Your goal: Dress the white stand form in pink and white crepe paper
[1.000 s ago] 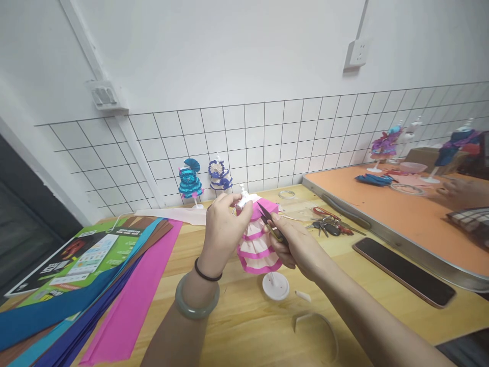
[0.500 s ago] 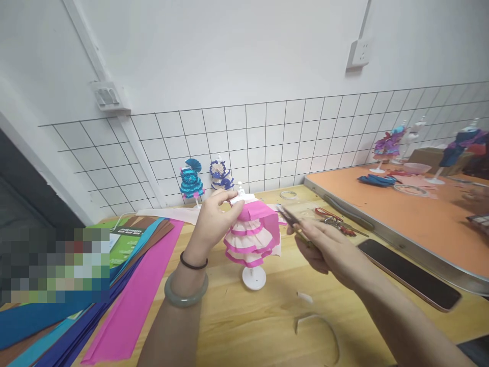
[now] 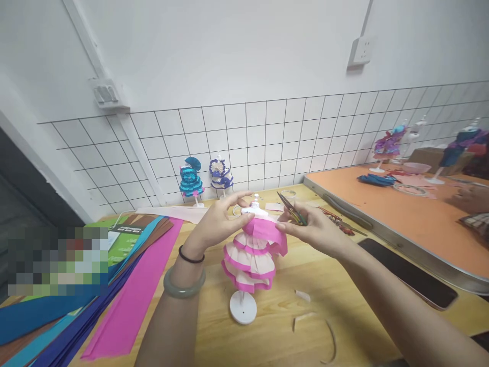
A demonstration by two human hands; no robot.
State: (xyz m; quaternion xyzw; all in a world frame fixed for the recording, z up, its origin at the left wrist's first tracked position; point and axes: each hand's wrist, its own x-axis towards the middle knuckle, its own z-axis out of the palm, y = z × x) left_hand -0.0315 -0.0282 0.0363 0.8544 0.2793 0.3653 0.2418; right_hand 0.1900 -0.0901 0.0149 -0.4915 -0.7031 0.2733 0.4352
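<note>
A small mannequin in a pink and cream ruffled paper dress (image 3: 252, 257) stands on a round white base (image 3: 243, 314) on the wooden table (image 3: 267, 336). My left hand (image 3: 216, 224) pinches the mannequin's white top from the left. On the right side, my right hand (image 3: 311, 229) presses the pink paper at the waist with thumb and finger. That same hand also grips small scissors (image 3: 292, 209), blades pointing up and back.
Coloured crepe paper sheets (image 3: 114, 306) lie at the left. Two finished small dress figures (image 3: 204, 178) stand by the tiled wall. A phone (image 3: 408, 272), keys (image 3: 336, 219) and paper scraps (image 3: 309, 318) lie on the right. An orange table (image 3: 412, 214) with more figures is beyond.
The mannequin tilted upright and stands nearer me on its base. My right hand, pulled away half a second ago, has come back to the pink waist paper with the scissors.
</note>
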